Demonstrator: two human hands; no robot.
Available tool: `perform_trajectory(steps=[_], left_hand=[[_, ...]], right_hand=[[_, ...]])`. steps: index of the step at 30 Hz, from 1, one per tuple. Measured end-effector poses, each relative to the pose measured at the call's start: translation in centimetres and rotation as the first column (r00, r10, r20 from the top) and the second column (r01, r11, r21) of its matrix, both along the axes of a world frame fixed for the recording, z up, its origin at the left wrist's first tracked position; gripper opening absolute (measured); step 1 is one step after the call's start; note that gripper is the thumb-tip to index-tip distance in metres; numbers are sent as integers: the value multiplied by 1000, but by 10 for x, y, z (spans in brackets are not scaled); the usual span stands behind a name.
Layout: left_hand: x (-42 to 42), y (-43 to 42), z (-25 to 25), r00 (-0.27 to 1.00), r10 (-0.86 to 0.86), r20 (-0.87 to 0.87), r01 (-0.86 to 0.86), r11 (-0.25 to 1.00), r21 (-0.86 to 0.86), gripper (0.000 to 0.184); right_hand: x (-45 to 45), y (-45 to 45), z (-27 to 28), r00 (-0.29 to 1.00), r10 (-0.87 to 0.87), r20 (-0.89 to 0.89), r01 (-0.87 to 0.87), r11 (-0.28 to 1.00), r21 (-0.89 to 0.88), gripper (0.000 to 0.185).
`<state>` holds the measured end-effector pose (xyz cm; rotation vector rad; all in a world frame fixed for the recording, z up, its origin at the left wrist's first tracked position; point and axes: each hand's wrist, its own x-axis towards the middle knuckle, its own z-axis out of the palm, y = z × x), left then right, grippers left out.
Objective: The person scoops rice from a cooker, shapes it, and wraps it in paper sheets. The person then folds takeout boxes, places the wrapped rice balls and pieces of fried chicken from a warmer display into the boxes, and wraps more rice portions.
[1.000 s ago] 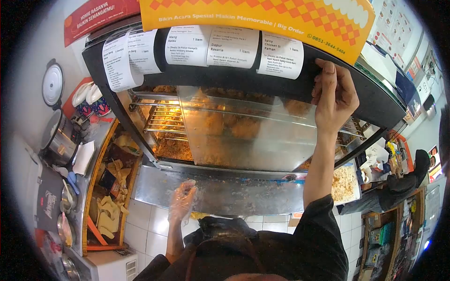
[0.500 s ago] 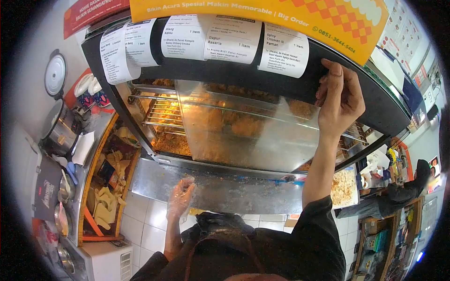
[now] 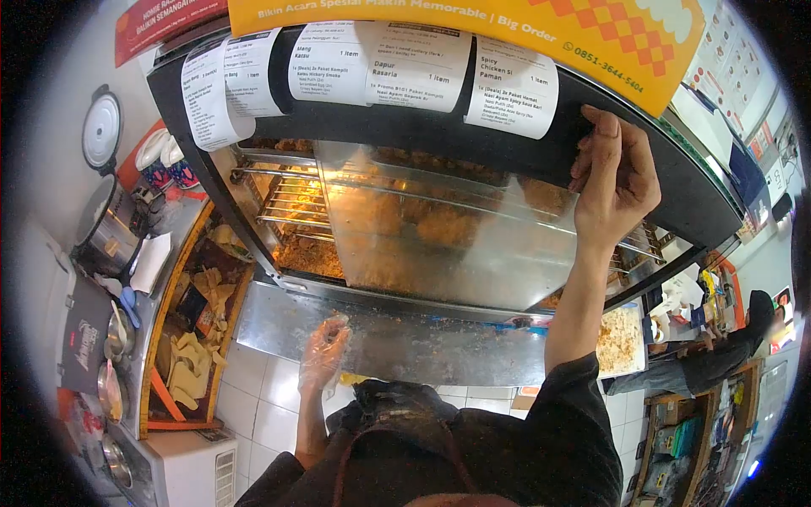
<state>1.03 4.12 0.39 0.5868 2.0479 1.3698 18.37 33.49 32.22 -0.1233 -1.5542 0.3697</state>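
Cabinet [image 3: 439, 253]: one, glass-fronted, browned food [image 3: 308, 258] lit inside. Ledge [image 3: 456, 355]: steel, below the cabinet. Banner [image 3: 405, 19]: yellow, along the cabinet's top edge. Panel [image 3: 380, 128]: black, upper front. Receipts [image 3: 511, 91]: white, in a row across the panel. Right hand [image 3: 615, 182]: bare, at the panel's right part, beside the receipts; fingers half curled, nothing seen in them. Left hand [image 3: 323, 355]: clear-gloved, over the ledge's left part; fingers curled, grip cannot be told.

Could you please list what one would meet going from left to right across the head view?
Round lid → wooden-edged bin → gloved left hand → rightmost receipt → bare right hand.
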Motion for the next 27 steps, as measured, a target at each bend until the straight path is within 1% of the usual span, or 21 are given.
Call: perform_trajectory(steps=[2, 3, 5, 9, 11, 12, 14, 15, 16, 17, 18, 19, 20, 21, 23, 24, 25, 26, 27], left_hand=[[-1, -1, -6, 1000, 6, 13, -7, 999, 49, 36], [-2, -2, -5, 1000, 7, 15, -8, 999, 49, 36], [-3, -1, 1, 999, 4, -46, -1, 999, 54, 35], [-9, -3, 2, 999, 16, -47, -12, 997, 82, 33], [-8, -5, 15, 997, 52, 49, -57, 993, 102, 31], [-7, -6, 15, 997, 56, 49, -61, 993, 103, 31], [-9, -10, 15, 997, 77, -26, -71, 980, 186, 32], [-7, -10, 18, 996, 85, -22, -79, 978, 194, 32], [-4, -12, 24, 987, 153, 45, -160, 943, 291, 33], [0, -14, 28, 969, 214, 120, -244, 894, 376, 34], [1, -15, 28, 967, 222, 129, -255, 888, 384, 34], [1, -16, 28, 906, 327, 267, -421, 750, 510, 38], [1, -19, 29, 823, 394, 410, -569, 572, 591, 42], [2, -23, 34, 823, 396, 408, -569, 569, 594, 42], [1, -37, 42, 660, 551, 510, -719, 267, 642, 55], [-4, -51, 36, 673, 544, 501, -709, 283, 646, 55], [-10, -69, 28, 673, 534, 512, -697, 227, 680, 58], [-17, -83, 23, 671, 521, 527, -688, 173, 705, 61], [-17, -92, 40, 652, 525, 547, -702, 145, 698, 60]], right_hand=[[0, -1, 0, 1000, -28, 12, 28, 1000, -4, 26], [0, -2, 1, 1000, -27, 14, 27, 1000, -5, 26], [1, -3, 1, 999, -30, 18, 30, 999, -26, 27], [3, -1, 1, 999, -17, 42, 18, 1000, -8, 27], [4, -2, 0, 999, -34, 36, 34, 999, -10, 28], [5, -6, -2, 999, -30, 36, 31, 999, -9, 28], [7, -17, -13, 996, -88, 10, 88, 996, 12, 28], [4, -19, -24, 990, -138, 2, 135, 977, 166, 27], [-5, -28, -39, 999, -22, 28, 13, 959, 281, 24], [-15, -38, -54, 992, 97, 81, -121, 916, 383, 24], [-28, -53, -88, 917, 362, 170, -395, 888, 238, 17], [-36, -75, -106, 753, 542, 373, -606, 792, 75, 7], [-44, -102, -123, 682, 449, 578, -574, 818, 42, 11], [-57, -127, -148, 556, 514, 653, -642, 765, -56, 27], [-71, -183, -202, 410, 594, 692, -711, 683, -165, 44], [-74, -207, -224, 320, 606, 728, -718, 657, -232, 49], [-77, -228, -240, 228, 614, 755, -713, 634, -300, 53], [-82, -249, -252, 245, 613, 751, -696, 650, -304, 53], [-88, -267, -260, 179, 681, 710, -704, 593, -391, 53]])
